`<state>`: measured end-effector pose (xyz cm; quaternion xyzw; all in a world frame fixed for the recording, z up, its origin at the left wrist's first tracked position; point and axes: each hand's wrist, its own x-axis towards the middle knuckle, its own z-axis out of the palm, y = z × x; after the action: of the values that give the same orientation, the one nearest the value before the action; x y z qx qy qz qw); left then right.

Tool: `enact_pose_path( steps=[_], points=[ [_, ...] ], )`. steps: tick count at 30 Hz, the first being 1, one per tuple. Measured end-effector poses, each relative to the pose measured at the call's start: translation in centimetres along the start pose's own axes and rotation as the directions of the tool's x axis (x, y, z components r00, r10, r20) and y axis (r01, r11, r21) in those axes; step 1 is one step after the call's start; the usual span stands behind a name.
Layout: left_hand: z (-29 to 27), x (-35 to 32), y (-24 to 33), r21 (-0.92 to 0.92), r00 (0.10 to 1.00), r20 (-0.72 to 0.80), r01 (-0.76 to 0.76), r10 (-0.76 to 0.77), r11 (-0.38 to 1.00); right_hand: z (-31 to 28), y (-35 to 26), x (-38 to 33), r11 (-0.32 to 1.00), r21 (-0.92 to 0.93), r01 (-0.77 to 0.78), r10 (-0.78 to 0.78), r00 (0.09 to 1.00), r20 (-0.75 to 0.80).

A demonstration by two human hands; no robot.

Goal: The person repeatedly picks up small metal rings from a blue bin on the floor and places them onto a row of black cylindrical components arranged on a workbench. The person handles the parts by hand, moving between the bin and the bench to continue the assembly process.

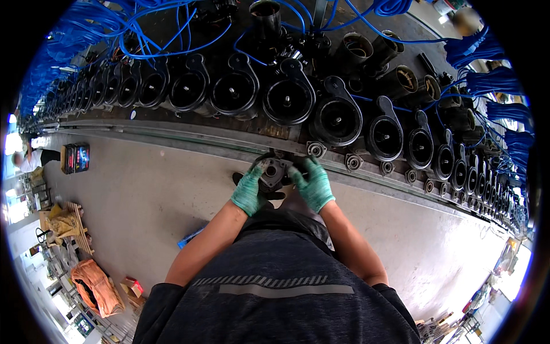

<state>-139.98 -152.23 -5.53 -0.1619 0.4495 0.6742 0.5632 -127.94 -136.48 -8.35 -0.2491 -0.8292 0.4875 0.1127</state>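
Observation:
Both my hands wear green gloves with darkened fingertips. My left hand [249, 190] is closed on the left side of a dark metal flanged housing [274, 172] with a round hole in its middle, held in front of my body at the bench edge. My right hand [312, 186] is at the housing's right side, thumb and fingers apart and slightly blurred; whether it touches the housing cannot be made out. Just beyond its fingertips, a small round-bored metal flange [315, 149] sits on the bench edge. Behind it stand black round pump casings [288, 101] with upright necks.
More small flanges [353, 163] line the bench's front rail [217, 139] to the right. Metal cylinders [355, 49] and coiled blue cables [395, 7] crowd the back. On the floor at left are stacked boxes [75, 158], an orange sack [97, 288] and a person [34, 160].

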Motion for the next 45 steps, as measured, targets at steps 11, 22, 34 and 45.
enact_pose_path(
  steps=[11, 22, 34, 45],
  points=[
    [-5.7, 1.9, -0.8, -0.224, 1.0, 0.016, 0.003, 0.001, 0.975, 0.8, -5.8, 2.0, 0.677, 0.65, -0.344, 0.341, 0.93, 0.137],
    [-7.5, -1.2, 3.3, -0.374, 1.0, 0.027, 0.009, 0.002, 0.927, 7.3, 3.9, 7.4, 0.726, -0.625, 0.285, -0.27, 0.955, 0.122],
    [-11.5, -2.7, 7.8, -0.466, 0.974, 0.126, -0.11, 0.189, 0.878, 11.1, -14.2, 3.8, 0.907, -0.32, 0.274, -0.25, 0.961, 0.115],
    [-18.7, -1.1, 10.7, -0.56, 0.935, 0.214, -0.119, 0.282, 0.82, 17.9, -17.7, 4.1, 1.0, 0.015, -0.024, 0.02, 0.977, 0.213]
  ],
)
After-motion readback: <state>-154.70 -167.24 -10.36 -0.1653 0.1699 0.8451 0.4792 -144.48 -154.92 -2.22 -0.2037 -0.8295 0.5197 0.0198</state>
